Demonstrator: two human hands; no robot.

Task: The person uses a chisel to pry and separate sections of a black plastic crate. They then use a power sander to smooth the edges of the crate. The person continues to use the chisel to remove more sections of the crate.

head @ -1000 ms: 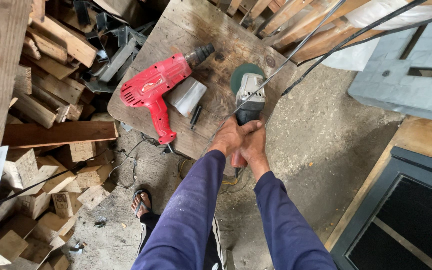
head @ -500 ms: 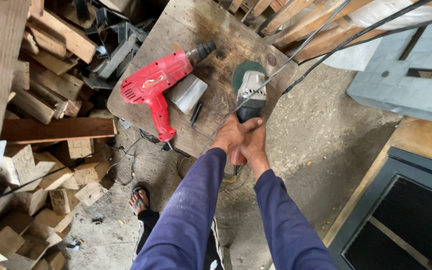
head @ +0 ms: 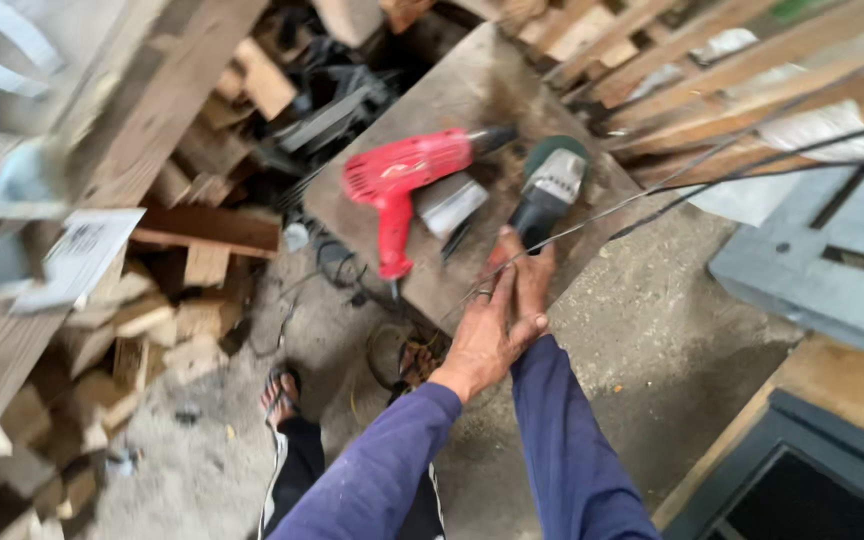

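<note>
1. The person's two hands are pressed together near the edge of a worn wooden board (head: 472, 80) that serves as a table top.
2. The left hand (head: 482, 335) lies on top, with its fingers (head: 492, 265) stretched out long and close side by side.
3. The right hand (head: 532, 290) is tucked under and beside it. Its fingers are mostly hidden, so I cannot tell if they pinch anything.
4. Just past the fingertips lies an angle grinder (head: 549, 190) with a green and grey head and a dark handle. The handle's end is right at the fingertips; whether they touch it is too blurry to say.
5. A thin metal rod (head: 712, 165) runs from between the hands up and away to the right.
6. To the left of the fingers, on the same board, lies a red electric drill (head: 402, 180).
7. Between the drill and the grinder sits a small grey block (head: 449, 203).
8. Far to the left of the fingers is a heap of wood scraps (head: 152, 320).
9. Below the hands, on the dusty floor, a foot in a sandal (head: 280, 392) shows.
</note>
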